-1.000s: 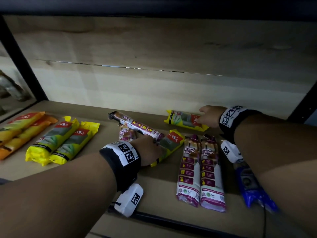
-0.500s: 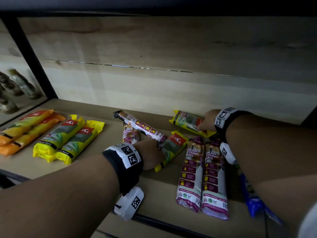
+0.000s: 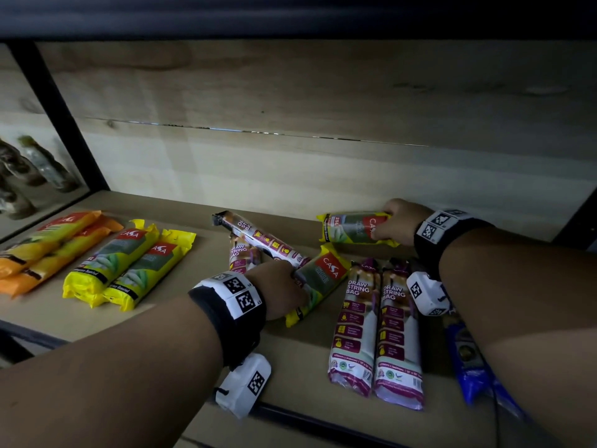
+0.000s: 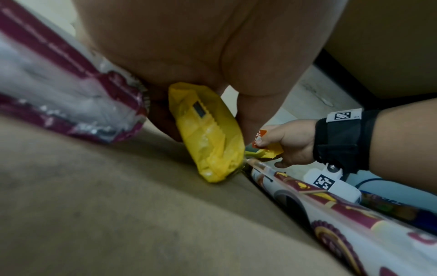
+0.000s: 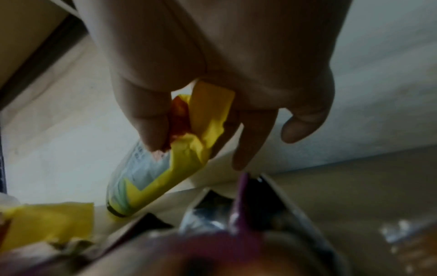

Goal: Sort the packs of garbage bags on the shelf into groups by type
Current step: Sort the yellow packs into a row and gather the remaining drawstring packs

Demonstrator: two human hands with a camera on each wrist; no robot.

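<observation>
My left hand (image 3: pixel 290 287) grips a yellow CASA pack (image 3: pixel 321 279) in the middle of the shelf; in the left wrist view its fingers (image 4: pixel 250 115) curl round the pack's yellow end (image 4: pixel 208 134). My right hand (image 3: pixel 392 221) pinches the red-labelled end of another yellow CASA pack (image 3: pixel 350 227) by the back wall. In the right wrist view that pack (image 5: pixel 151 177) slants down from my fingers (image 5: pixel 151 123). Two yellow packs (image 3: pixel 129 266) lie side by side at the left. Two draw-string packs (image 3: pixel 378 331) lie together at the right.
Two more draw-string packs (image 3: pixel 258 237) lie crossed just behind my left hand. Orange packs (image 3: pixel 48 244) sit at the far left, and a blue pack (image 3: pixel 468 360) lies under my right forearm. The shelf's black front edge (image 3: pixel 307 418) runs below, and its wooden back wall (image 3: pixel 290 176) is close.
My right hand has closed on the end of the far yellow pack and tipped that end up. The left hand keeps its hold on the middle yellow pack.
</observation>
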